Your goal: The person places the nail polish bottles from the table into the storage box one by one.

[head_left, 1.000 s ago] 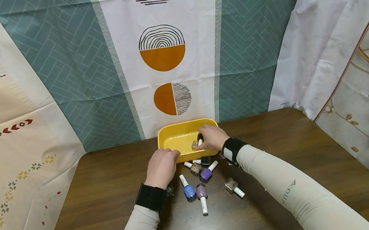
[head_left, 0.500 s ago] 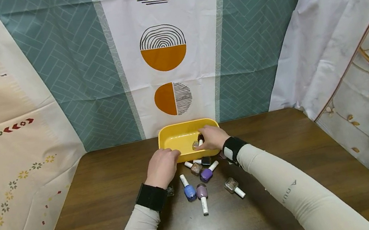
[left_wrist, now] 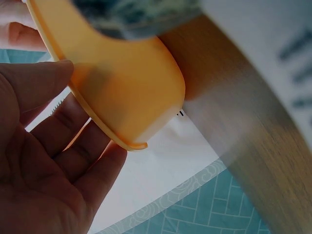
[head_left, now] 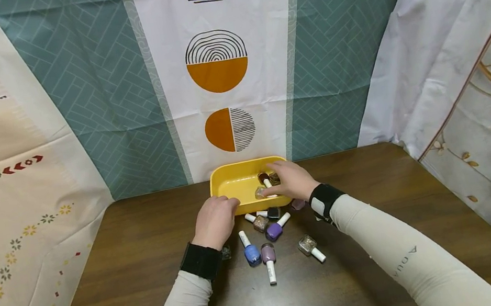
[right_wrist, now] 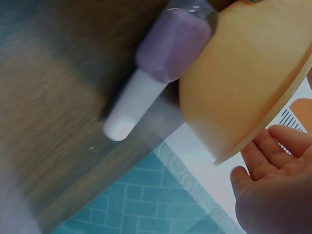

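Patterned curtains back a dark wooden tabletop [head_left: 377, 207]. At centre frame, a yellow plastic tub [head_left: 231, 187] is steadied by the left hand [head_left: 214, 222], fingers straight; the right hand [head_left: 291, 180] hovers relaxed over it, holding nothing. Bottles are apparently being binned; next, a purple nail-polish bottle [head_left: 276, 229] needs pinching.

Right sleeve [head_left: 400, 262]: grey lettering "AQUA", seen upside down. No other readable text.

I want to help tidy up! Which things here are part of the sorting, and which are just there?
Part of it: the yellow tub, the nail polish bottles in it, the nail polish bottles on the table, the left hand at the tub's rim, the right hand over the tub.

Just there: the wooden table, the patterned curtains.
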A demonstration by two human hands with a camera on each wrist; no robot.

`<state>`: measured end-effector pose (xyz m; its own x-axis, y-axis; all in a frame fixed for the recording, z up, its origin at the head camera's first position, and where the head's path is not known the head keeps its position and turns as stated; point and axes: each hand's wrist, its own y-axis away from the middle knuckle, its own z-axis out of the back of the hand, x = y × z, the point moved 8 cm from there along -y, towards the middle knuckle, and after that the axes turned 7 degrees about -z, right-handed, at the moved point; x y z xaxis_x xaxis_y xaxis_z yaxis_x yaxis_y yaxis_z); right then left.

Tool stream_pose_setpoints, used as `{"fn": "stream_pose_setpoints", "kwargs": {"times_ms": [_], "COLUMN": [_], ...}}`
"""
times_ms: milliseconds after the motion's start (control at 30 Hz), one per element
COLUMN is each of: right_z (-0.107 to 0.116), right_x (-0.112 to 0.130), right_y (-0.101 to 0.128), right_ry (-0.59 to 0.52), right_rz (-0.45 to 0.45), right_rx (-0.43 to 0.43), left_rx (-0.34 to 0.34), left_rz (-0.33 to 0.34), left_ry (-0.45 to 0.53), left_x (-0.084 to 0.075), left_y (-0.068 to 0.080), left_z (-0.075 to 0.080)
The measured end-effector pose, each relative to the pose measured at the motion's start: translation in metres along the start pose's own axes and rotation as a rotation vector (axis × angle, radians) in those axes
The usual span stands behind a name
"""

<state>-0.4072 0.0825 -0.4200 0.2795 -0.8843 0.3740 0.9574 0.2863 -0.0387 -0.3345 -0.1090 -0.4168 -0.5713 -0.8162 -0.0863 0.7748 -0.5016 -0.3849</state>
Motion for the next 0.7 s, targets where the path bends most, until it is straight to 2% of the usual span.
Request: {"fn": "stream_pose_setpoints", "kwargs": {"times_ms": [500, 700], "right_z": [0.018, 0.020], "right_x": [-0.030, -0.038], "right_y": [0.036, 0.047], "right_ry": [-0.037, -0.023], "right_rz": [0.029, 0.020], "right_rx": [-0.105, -0.105], "left_rx": [0.010, 0.000], "left_rz": [0.006, -0.003], "left_ry": [-0.011, -0.005], "left_x": [0.002, 0.001], "left_y": [-0.001, -0.001], "left_z": [-0.002, -0.001]}}
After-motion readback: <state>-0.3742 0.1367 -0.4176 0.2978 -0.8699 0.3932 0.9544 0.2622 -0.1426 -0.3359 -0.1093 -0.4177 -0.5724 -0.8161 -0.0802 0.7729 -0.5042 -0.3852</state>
